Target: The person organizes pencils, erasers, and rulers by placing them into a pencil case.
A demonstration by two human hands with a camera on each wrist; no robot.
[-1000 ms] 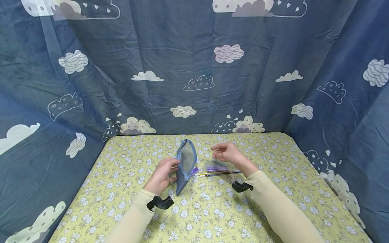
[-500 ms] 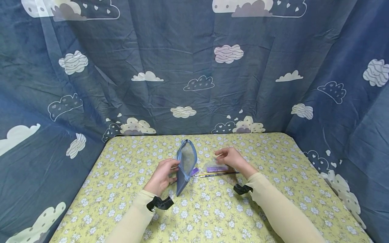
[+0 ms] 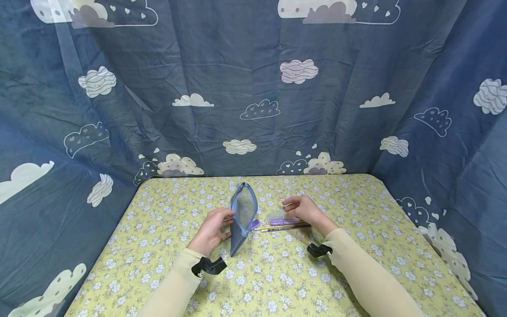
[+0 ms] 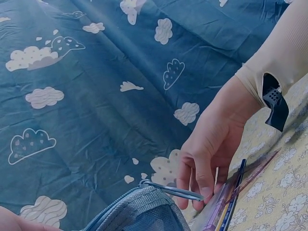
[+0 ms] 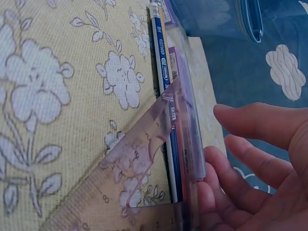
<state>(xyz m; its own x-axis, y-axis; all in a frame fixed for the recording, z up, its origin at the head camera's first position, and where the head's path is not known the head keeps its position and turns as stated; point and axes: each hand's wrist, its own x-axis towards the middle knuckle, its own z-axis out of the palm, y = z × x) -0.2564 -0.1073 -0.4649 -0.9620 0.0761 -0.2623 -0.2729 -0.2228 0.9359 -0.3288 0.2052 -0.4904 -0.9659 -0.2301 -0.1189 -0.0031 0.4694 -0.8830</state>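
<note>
My left hand (image 3: 214,226) holds a blue mesh zip pouch (image 3: 245,204) upright by its left side, its mouth gaping to the right. Over to the right, my right hand (image 3: 306,211) hovers at a purple flat item (image 3: 283,221), fingers loosely bent and thumb apart. In the right wrist view its fingertips come close to or touch the edge of that item (image 5: 197,159); I cannot tell which. Pencils (image 3: 273,228) lie alongside, one dark blue (image 5: 163,62). A translucent pinkish set square (image 5: 115,178) lies across them. Only a sliver of the left hand (image 4: 21,224) shows in the left wrist view.
A small purple object (image 3: 254,224) lies by the pouch's right side, partly hidden. Beside the purple flat item is a clear, rounded sheet (image 3: 272,215). A flowered yellow cloth (image 3: 158,264) covers the table, with a blue cloud-print curtain (image 3: 253,132) behind it.
My right hand has moved slightly right and down, closer to the purple flat item and pencils. The left hand and the pouch have stayed in place.
</note>
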